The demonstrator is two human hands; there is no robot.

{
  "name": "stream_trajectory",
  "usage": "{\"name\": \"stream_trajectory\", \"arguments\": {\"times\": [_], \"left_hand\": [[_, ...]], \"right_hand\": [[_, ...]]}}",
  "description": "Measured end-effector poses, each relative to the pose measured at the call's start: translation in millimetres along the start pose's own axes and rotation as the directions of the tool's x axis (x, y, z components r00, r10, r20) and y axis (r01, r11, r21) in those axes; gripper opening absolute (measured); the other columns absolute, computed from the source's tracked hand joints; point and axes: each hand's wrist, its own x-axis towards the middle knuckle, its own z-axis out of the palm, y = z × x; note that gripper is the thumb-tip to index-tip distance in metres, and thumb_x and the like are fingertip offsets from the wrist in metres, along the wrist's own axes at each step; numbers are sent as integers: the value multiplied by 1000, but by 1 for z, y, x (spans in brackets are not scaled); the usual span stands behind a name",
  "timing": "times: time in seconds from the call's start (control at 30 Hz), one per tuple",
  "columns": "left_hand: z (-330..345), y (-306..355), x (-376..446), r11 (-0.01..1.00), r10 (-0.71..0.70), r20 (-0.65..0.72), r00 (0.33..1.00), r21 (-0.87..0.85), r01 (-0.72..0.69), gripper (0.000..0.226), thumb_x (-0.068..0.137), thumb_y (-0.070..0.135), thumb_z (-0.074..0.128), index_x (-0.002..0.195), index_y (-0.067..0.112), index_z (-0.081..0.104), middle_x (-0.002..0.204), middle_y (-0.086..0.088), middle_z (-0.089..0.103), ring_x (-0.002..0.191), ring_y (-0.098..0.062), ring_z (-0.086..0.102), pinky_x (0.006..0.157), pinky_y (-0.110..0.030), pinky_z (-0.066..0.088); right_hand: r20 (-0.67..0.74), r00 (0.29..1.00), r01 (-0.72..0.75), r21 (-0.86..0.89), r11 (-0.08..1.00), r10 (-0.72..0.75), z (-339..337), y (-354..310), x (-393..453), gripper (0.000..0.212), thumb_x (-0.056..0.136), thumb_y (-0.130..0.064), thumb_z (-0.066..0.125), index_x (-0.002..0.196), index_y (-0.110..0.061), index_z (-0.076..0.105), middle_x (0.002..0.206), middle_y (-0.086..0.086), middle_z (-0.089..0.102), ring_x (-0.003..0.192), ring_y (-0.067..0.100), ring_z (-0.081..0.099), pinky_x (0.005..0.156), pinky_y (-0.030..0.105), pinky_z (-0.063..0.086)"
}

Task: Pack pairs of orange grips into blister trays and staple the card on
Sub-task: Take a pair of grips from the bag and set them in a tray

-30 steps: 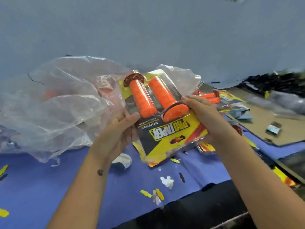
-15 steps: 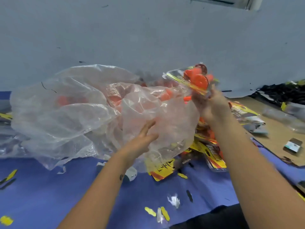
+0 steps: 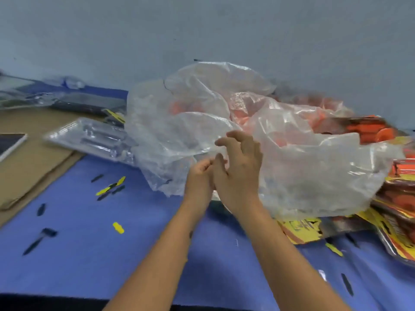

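Head view, left hand: fingers curled, nothing visibly held.
Right hand: fingers spread, loosely bent, empty, touching the left.
Plastic bag: crinkled, translucent; loose orange grips inside.
Packed grips: atop far-right glossy carded stack.
Blister trays: clear, moulded, left.

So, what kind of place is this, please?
Most likely a small hand-packing workbench. A big clear plastic bag of loose orange grips lies on a blue table cover, empty blister trays wait at the left, and finished yellow-carded packs pile up at the right.
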Motion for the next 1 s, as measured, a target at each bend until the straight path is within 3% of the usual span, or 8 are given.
{"name": "stream_trajectory", "arguments": {"times": [0.07,0.17,0.27,0.37,0.47,0.53,0.8,1.0], "left_hand": [[-38,-5,2,999,45,-203,978,-12,-48,29,88,1,44,77,14,68,63,-1,62,58,-12,55,52,-23,45],[-95,-12,7,994,104,-567,817,35,-102,34,85,-3,38,75,17,63,55,6,52,52,-9,45,52,-21,39],[-138,-14,21,994,87,-678,730,104,-22,32,85,-3,39,79,20,61,73,2,60,67,-9,53,66,-26,44],[-165,-17,38,923,94,-587,804,355,151,35,85,-2,39,85,25,63,100,-3,64,89,-17,55,78,-32,44],[-174,-17,54,816,152,-514,844,547,186,43,81,-5,36,95,23,66,113,-6,56,104,-27,52,84,-38,45],[-175,-19,64,740,235,-454,859,657,145,48,78,-9,39,112,14,64,124,-10,54,118,-32,46,96,-41,40],[-151,-59,91,307,158,-52,986,952,1,52,93,26,51,144,24,37,162,1,16,150,-18,-4,120,-45,-5],[-153,-62,86,65,227,85,970,993,-103,41,99,31,41,140,31,45,134,-1,41,133,-20,35,119,-48,-1]], "right_hand": [[63,997,38,109,993,-45,24,-17,-11,26,76,3,56,99,-3,68,109,13,61,102,27,53,91,30,39],[212,977,-30,284,958,-33,62,-42,-35,24,85,1,48,102,-1,64,101,11,62,94,25,56,82,27,43],[513,855,-248,264,932,82,101,-57,-59,17,95,-10,44,100,-11,61,92,3,64,83,22,55,75,39,45],[684,716,-288,108,951,139,129,-54,-67,16,92,-14,48,100,-11,61,98,3,66,93,24,57,84,42,46],[634,757,-154,-65,986,160,140,-30,-57,52,88,-22,53,140,-24,44,146,1,43,138,24,32,116,46,15],[552,802,-141,-194,971,227,137,-6,-46,65,89,-25,53,150,-34,30,160,1,17,149,19,6,116,49,-5],[492,765,-329,-257,909,416,138,28,-39,50,96,-22,48,143,-37,41,164,-3,-14,149,11,-12,115,50,9],[511,744,-351,-250,902,431,135,29,-35,46,95,-19,49,139,-32,48,164,-5,-10,149,10,-8,114,50,11]]}}
